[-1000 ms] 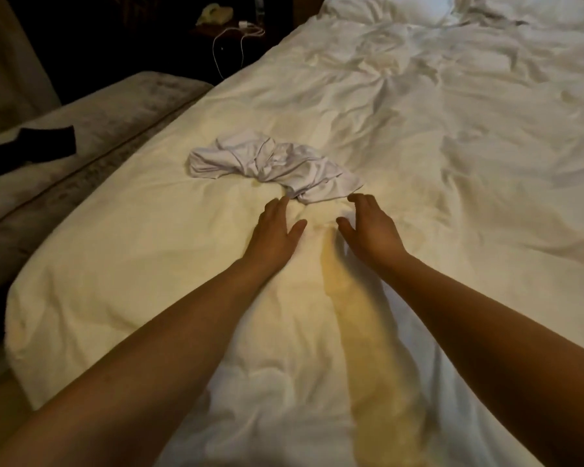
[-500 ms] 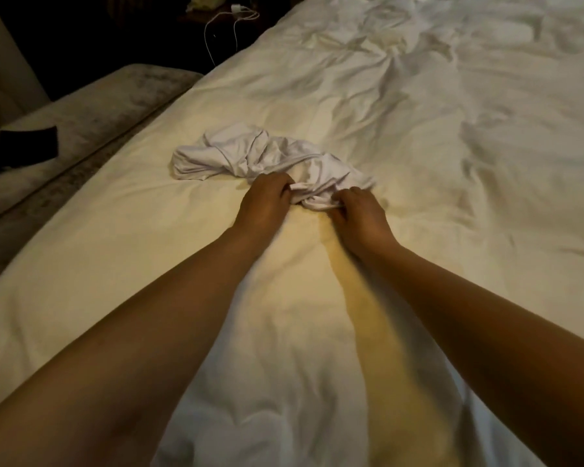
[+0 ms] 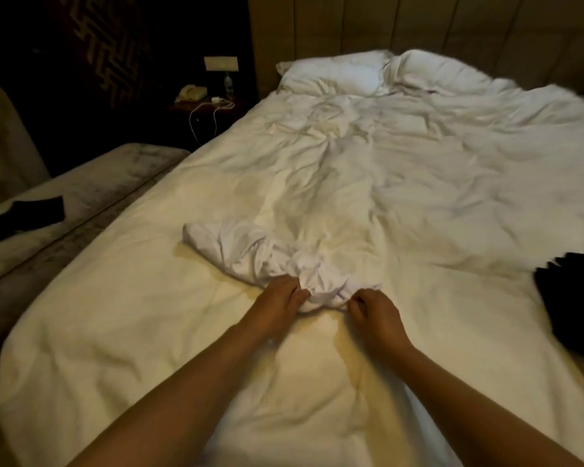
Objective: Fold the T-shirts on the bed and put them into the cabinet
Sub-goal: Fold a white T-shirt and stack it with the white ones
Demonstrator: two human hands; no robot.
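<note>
So we had the white T-shirt [image 3: 260, 254] lying in a crumpled heap on the bed [image 3: 418, 183], toward the left side of the duvet and nearer the foot than the pillows [image 3: 338, 74]. Both our hands were clamped on its near edge: the left hand [image 3: 277, 303] had its fingers curled into the bunched fabric, and the right hand [image 3: 373, 313] was pinching the cloth just beside it, knuckles up. The two hands sat close together, only a fold of fabric between them.

We reckoned this was the very start, grabbing the shirt so we could shake or spread it flat before folding. No cabinet was in view.

What could've gone wrong from there:

- White shirt on white duvet. We could easily have pinched a bit of the duvet along with the shirt and dragged the bedding up with it.
- Our hands were so close together on a wadded bit that we couldn't tell if we had the hem, a sleeve or just a random lump. Pulling apart from there could have twisted it instead of opening it.
- There was something dark [image 3: 573, 298] at the right edge of the bed, maybe another garment, too cut off to tell. A big shake could've flopped the shirt onto it.
</note>
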